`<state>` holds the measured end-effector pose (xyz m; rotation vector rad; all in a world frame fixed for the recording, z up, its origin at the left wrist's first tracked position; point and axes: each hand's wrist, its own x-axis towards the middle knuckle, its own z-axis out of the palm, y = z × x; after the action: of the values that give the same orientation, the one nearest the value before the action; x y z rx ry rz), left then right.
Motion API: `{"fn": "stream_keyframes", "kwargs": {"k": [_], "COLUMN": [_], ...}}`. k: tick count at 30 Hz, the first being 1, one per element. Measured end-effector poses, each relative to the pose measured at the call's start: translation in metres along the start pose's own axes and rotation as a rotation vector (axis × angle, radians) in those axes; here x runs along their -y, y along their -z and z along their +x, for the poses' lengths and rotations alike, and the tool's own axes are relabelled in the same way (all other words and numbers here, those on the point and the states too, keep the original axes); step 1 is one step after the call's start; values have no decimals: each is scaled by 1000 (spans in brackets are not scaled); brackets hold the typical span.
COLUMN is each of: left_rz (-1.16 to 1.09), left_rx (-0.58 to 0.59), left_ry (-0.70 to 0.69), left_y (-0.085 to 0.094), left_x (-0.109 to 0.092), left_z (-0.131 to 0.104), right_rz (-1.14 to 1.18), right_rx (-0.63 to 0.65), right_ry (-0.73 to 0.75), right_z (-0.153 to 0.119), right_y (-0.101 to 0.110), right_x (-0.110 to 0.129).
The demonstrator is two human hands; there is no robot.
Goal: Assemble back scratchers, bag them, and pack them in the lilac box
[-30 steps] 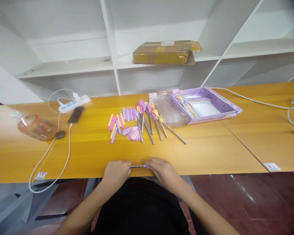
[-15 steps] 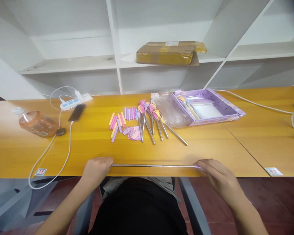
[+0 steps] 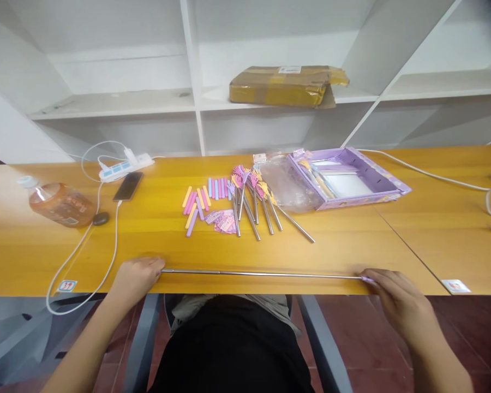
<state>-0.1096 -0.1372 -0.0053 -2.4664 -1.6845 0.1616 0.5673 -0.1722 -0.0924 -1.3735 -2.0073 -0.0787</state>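
Observation:
A telescopic back scratcher [image 3: 262, 273] is stretched lengthwise above the table's front edge, its thin metal rod drawn out long. My left hand [image 3: 138, 277] is closed round the rod's left end. At the other end my right hand [image 3: 399, 297] grips the purple head, which is mostly hidden by the fingers. Beyond the rod lies a pile of back scratchers [image 3: 256, 204] with pink, yellow, purple and blue hand-shaped heads. Left of the pile are coloured handle sleeves [image 3: 196, 210] in pink, yellow, purple and blue, beside small printed cards [image 3: 223, 221].
A purple tray box [image 3: 364, 199] holding several items stands at the right, with a clear plastic bag [image 3: 286, 185] against it. At the left are a drink bottle [image 3: 63, 204], a phone [image 3: 128, 186], a power strip [image 3: 125, 168] and white cables. A taped carton [image 3: 280, 87] sits on the shelf.
My hands have moved apart, left hand leftward and right hand rightward. The back scratcher's rod between them has become visibly longer.

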Motion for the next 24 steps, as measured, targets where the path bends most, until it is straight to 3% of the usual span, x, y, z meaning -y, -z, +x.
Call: {"fn": "stream_keyframes", "kwargs": {"k": [8,19,24], "left_rz": [11,2,-5], "left_rx": [144,88,122], "left_ry": [98,52,38], "left_y": [1,1,8], "left_x": [-11,-17,-33], "left_z": [19,12,14], "right_rz": [-14,-142,-122], "right_rx": [-20,-18,70], "right_ry": [-161,-331,-266], "right_z": [5,24,36], "right_y": [-20,-18,-20], "right_x": [-3,18,41]}}
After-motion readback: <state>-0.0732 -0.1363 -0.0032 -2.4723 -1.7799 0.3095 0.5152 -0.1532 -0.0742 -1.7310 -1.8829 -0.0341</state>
